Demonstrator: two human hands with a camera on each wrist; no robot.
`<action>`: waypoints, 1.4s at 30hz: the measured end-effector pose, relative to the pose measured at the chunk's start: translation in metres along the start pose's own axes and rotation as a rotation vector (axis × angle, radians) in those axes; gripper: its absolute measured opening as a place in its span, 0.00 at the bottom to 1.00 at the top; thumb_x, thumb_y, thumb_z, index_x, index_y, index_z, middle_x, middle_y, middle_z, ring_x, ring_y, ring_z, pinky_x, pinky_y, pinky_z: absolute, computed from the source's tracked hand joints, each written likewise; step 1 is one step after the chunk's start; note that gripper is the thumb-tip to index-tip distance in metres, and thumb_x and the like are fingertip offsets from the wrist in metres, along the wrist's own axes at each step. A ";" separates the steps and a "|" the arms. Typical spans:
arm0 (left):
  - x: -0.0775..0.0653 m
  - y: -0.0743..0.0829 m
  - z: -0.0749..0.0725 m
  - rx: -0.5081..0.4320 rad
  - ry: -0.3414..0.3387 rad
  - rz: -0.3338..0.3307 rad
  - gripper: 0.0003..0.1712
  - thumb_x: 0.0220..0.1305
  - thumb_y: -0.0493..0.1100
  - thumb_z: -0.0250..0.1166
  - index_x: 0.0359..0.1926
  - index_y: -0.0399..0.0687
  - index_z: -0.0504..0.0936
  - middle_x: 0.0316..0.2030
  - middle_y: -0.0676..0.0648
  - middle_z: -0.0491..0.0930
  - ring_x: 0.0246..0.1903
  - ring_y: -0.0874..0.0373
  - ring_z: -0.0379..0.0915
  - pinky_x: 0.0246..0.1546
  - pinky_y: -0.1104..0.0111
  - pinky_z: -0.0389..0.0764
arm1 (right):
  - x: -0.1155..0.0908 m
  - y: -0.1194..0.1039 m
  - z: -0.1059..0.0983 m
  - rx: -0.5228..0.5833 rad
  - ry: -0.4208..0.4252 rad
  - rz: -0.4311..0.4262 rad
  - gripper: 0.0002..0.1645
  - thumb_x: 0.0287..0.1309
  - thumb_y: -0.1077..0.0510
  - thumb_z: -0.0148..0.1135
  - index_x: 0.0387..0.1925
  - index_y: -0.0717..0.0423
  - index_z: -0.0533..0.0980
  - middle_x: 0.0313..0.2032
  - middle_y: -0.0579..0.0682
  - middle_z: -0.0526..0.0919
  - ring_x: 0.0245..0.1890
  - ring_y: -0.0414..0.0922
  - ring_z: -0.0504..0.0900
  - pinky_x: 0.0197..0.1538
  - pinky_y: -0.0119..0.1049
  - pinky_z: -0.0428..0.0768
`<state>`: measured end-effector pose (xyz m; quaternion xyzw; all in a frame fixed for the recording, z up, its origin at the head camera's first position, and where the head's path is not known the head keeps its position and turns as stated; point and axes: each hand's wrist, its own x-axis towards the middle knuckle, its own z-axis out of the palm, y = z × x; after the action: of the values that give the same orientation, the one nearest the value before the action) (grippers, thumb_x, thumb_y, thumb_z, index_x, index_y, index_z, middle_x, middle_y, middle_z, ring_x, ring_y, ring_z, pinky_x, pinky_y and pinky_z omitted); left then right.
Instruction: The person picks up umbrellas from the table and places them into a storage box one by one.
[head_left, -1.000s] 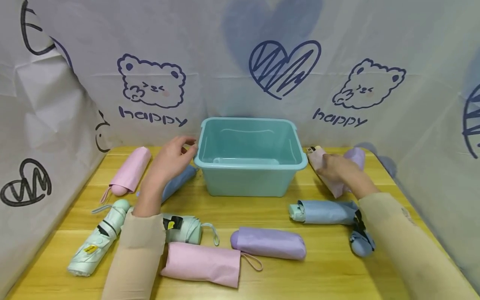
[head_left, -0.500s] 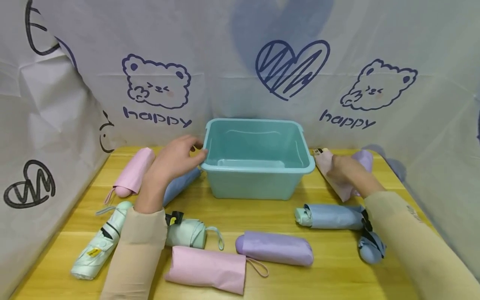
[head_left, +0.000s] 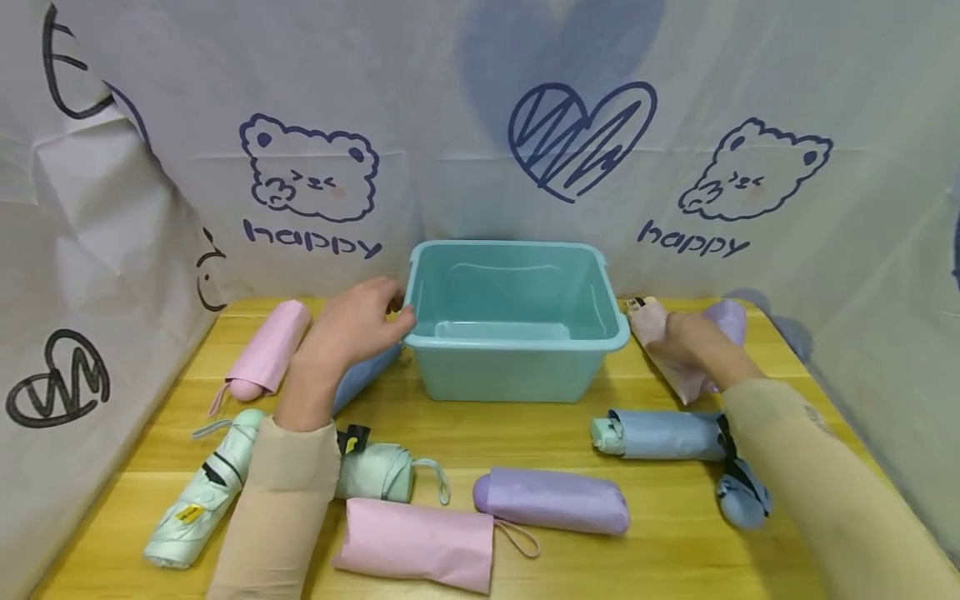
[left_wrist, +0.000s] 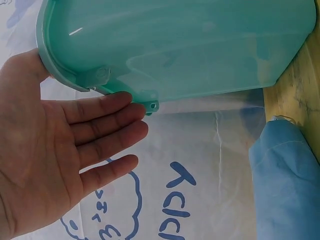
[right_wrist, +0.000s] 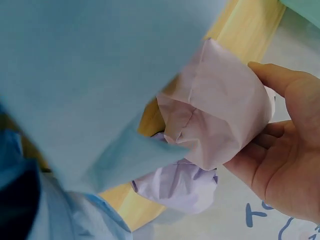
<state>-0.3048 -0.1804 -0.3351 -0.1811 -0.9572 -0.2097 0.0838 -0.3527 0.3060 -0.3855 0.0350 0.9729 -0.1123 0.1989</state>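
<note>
At the left rim of a teal plastic bin (head_left: 510, 375), my left hand (head_left: 360, 321) has its thumb against the edge and its fingers loosely extended outside it, as the left wrist view shows. A blue folded umbrella (left_wrist: 285, 175) lies below that hand. My right hand (head_left: 701, 346) grips a pale pink folded umbrella (right_wrist: 225, 95) right of the bin, thumb on one side and fingers on the other. Beside it rests a light purple umbrella (right_wrist: 185, 185), partly hidden behind the hand in the head view. Blue fabric (right_wrist: 100, 75) fills much of the right wrist view.
Around the wooden table lie a pink umbrella (head_left: 270, 350), two mint umbrellas (head_left: 198, 508), another pink one (head_left: 420, 546), a purple one (head_left: 555, 500) and a blue one (head_left: 667, 433). A white printed sheet (head_left: 450, 183) hangs behind the bin.
The head view has shifted slightly, moving the scene right and a little down. Both hands stay about where they were, the left at the bin's rim, the right on the pale pink umbrella.
</note>
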 end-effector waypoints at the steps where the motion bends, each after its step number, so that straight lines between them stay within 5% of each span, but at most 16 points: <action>1: 0.000 -0.001 0.000 0.004 0.001 -0.002 0.14 0.66 0.53 0.57 0.42 0.49 0.80 0.40 0.49 0.80 0.36 0.51 0.73 0.36 0.57 0.75 | 0.001 0.000 0.001 0.006 0.010 -0.011 0.33 0.69 0.48 0.56 0.57 0.76 0.69 0.45 0.70 0.77 0.38 0.60 0.81 0.31 0.47 0.84; 7: -0.001 -0.003 0.001 0.013 0.004 -0.004 0.13 0.65 0.53 0.57 0.40 0.49 0.80 0.38 0.48 0.79 0.34 0.51 0.72 0.33 0.57 0.73 | 0.000 0.006 0.004 0.067 0.068 -0.088 0.31 0.65 0.49 0.62 0.53 0.75 0.72 0.44 0.67 0.80 0.42 0.59 0.78 0.49 0.53 0.79; 15: 0.002 0.000 0.000 -0.003 0.002 -0.002 0.13 0.65 0.52 0.57 0.40 0.49 0.80 0.38 0.48 0.79 0.35 0.50 0.73 0.35 0.57 0.74 | -0.007 0.010 0.002 0.110 0.102 -0.113 0.31 0.66 0.49 0.62 0.53 0.76 0.70 0.43 0.68 0.80 0.41 0.59 0.78 0.47 0.53 0.79; 22: 0.001 -0.001 0.002 -0.012 -0.005 -0.001 0.13 0.64 0.52 0.57 0.39 0.48 0.79 0.37 0.47 0.79 0.34 0.50 0.72 0.34 0.57 0.74 | -0.014 0.008 0.000 0.147 0.140 -0.139 0.36 0.67 0.49 0.62 0.60 0.78 0.68 0.50 0.73 0.80 0.44 0.61 0.79 0.54 0.60 0.77; 42: 0.001 0.000 0.000 -0.009 -0.002 0.001 0.14 0.65 0.52 0.57 0.40 0.47 0.79 0.38 0.47 0.78 0.35 0.50 0.72 0.35 0.57 0.74 | -0.040 -0.013 -0.003 0.332 0.396 -0.201 0.44 0.68 0.44 0.63 0.70 0.71 0.64 0.53 0.72 0.78 0.46 0.63 0.81 0.51 0.58 0.81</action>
<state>-0.3060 -0.1796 -0.3346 -0.1823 -0.9563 -0.2136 0.0820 -0.3188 0.2933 -0.3641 -0.0085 0.9597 -0.2803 -0.0159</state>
